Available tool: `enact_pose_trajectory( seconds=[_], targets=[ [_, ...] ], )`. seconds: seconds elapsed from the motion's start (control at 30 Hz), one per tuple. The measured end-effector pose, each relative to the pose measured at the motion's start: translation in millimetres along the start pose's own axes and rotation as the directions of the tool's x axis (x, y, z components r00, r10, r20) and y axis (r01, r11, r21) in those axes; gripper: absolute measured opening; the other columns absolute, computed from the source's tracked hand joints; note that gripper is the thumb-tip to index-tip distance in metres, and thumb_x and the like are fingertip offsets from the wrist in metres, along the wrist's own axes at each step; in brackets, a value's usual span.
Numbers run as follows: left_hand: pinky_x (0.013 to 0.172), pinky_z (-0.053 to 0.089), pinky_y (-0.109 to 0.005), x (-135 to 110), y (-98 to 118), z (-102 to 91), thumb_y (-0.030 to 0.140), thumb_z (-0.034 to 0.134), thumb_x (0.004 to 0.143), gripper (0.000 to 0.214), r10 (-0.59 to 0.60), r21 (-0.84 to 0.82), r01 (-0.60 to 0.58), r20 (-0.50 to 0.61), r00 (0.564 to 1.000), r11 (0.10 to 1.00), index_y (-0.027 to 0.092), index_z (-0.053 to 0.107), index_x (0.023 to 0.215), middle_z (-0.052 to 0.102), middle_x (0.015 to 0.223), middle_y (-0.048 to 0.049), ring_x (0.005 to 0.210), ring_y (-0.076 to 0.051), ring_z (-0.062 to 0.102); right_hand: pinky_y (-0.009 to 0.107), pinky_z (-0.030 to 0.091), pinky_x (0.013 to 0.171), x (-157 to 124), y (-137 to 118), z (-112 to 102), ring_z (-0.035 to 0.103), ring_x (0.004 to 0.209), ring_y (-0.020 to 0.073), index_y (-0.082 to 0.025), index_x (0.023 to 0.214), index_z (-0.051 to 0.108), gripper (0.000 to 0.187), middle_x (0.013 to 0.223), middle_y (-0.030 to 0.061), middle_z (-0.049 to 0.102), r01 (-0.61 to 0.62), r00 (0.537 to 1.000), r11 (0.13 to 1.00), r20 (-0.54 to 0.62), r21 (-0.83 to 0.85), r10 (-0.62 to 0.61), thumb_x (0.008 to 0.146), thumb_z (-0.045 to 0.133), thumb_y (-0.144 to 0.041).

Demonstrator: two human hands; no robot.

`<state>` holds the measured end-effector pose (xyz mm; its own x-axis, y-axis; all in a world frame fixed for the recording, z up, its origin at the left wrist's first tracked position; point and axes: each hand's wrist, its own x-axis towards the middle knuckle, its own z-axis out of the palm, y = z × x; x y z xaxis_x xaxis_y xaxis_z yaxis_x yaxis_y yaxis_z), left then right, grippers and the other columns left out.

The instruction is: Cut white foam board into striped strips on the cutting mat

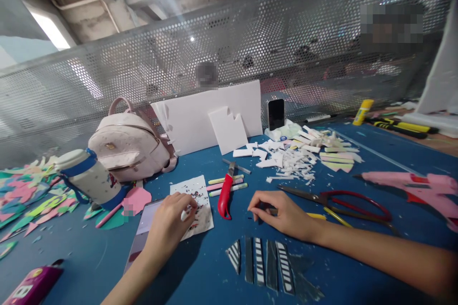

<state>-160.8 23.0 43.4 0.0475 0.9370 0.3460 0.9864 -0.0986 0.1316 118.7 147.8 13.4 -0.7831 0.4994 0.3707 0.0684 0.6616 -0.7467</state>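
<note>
My left hand [175, 216] hovers at the edge of a sheet of white paper [200, 190] strewn with small dark bits. Its fingers curl into a pinch; whatever they hold, if anything, cannot be made out. Over the blue table, my right hand [272, 209] has thumb and fingers drawn together, their contents unclear. A tiny dark piece [249, 218] shows just below those fingertips. Between the hands lies a red-handled knife [225, 195], partly across several pastel markers [229, 185]. Nearer me, dark strips [271, 264], two with white stripes, lie beside a striped triangular piece [234, 256].
Scissors [336, 198] and a pink glue gun [418, 185] lie right. White foam scraps [286, 157] are heaped behind, near an upright phone [275, 114]. Left are a tablet [143, 233], a tilted bottle [89, 178], a backpack [129, 147] and coloured paper scraps [32, 195].
</note>
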Motion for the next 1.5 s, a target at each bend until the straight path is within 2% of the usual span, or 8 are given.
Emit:
enact_pose_trajectory(
  seconds=[0.03,0.13,0.27,0.4,0.7,0.87,0.97,1.5],
  targets=[
    [0.071,0.048,-0.029,-0.5,7.1,1.0,0.014,0.053,0.085,0.013,-0.010,-0.132,0.006,-0.025,1.000,0.991,0.020,0.064,0.083,0.069,0.082,-0.0030,0.078,-0.019,0.064,0.022,0.045,0.056,-0.1,-0.3,0.3,0.062,0.062,0.0121,-0.018,0.085,0.063,0.018,0.074,0.0022,0.070,-0.002,1.000,1.000,-0.009,0.003,0.002,0.096,0.055,-0.029],
    [0.068,0.049,-0.026,-3.1,34.7,6.9,0.013,0.055,0.083,0.016,-0.052,-0.479,0.020,-0.054,0.997,0.878,0.020,0.068,0.089,0.069,0.080,-0.0023,0.072,-0.016,0.063,0.023,0.046,0.057,0.3,-2.9,2.7,0.062,0.062,0.0124,-0.017,0.085,0.063,0.018,0.074,0.0023,0.069,-0.009,0.999,1.000,-0.037,0.024,0.009,0.096,0.055,-0.030],
    [0.067,0.050,-0.028,-7.6,67.5,21.5,0.011,0.060,0.081,0.019,-0.080,-0.643,0.071,0.014,0.997,0.763,0.023,0.075,0.085,0.069,0.078,-0.0027,0.072,-0.017,0.063,0.023,0.045,0.056,0.9,-8.1,8.1,0.060,0.059,0.0117,-0.017,0.083,0.061,0.020,0.072,0.0015,0.067,-0.026,0.998,0.995,-0.052,0.096,0.031,0.096,0.055,-0.030],
    [0.071,0.050,-0.029,-8.3,78.6,34.6,0.010,0.063,0.081,0.018,-0.128,-0.753,0.100,0.021,0.992,0.650,0.024,0.075,0.083,0.072,0.082,-0.0026,0.075,-0.017,0.065,0.024,0.045,0.058,-1.2,-9.4,11.7,0.058,0.059,0.0117,-0.017,0.082,0.060,0.020,0.070,0.0008,0.065,-0.033,0.997,0.987,-0.070,0.158,0.045,0.096,0.055,-0.030],
    [0.073,0.049,-0.029,-9.2,72.9,43.0,0.014,0.063,0.083,0.012,-0.161,-0.816,0.081,-0.015,0.987,0.572,0.022,0.071,0.079,0.071,0.083,-0.0042,0.080,-0.018,0.065,0.023,0.042,0.055,-6.3,-5.3,13.7,0.053,0.057,0.0101,-0.017,0.082,0.058,0.018,0.070,0.0004,0.061,-0.016,0.999,0.988,-0.032,0.156,0.021,0.096,0.054,-0.028],
    [0.069,0.049,-0.027,-10.8,70.3,49.4,0.015,0.066,0.080,0.008,-0.241,-0.832,0.213,0.098,0.965,0.513,0.020,0.071,0.078,0.070,0.078,-0.0037,0.074,-0.017,0.065,0.022,0.042,0.055,-7.3,-4.1,16.1,0.052,0.058,0.0101,-0.017,0.083,0.059,0.014,0.071,0.0007,0.061,0.047,0.998,0.994,-0.053,0.101,-0.042,0.094,0.054,-0.025],
    [0.067,0.049,-0.025,-10.7,70.2,51.6,0.015,0.067,0.078,0.007,-0.271,-0.853,0.240,0.122,0.955,0.463,0.019,0.068,0.084,0.069,0.076,-0.0018,0.070,-0.015,0.063,0.022,0.042,0.056,-8.0,-4.7,16.2,0.053,0.059,0.0106,-0.017,0.083,0.060,0.012,0.071,0.0010,0.061,0.057,0.997,0.996,-0.061,0.072,-0.052,0.093,0.055,-0.023],
    [0.069,0.046,-0.024,-11.6,72.3,51.2,0.012,0.067,0.077,0.011,-0.247,-0.867,0.246,0.147,0.958,0.434,0.020,0.066,0.085,0.068,0.078,0.0001,0.072,-0.013,0.061,0.020,0.039,0.055,-2.1,-7.6,16.7,0.050,0.058,0.0087,-0.017,0.080,0.060,0.010,0.070,-0.0013,0.059,0.001,0.999,0.998,-0.036,0.063,0.001,0.090,0.057,-0.020]
  ],
)
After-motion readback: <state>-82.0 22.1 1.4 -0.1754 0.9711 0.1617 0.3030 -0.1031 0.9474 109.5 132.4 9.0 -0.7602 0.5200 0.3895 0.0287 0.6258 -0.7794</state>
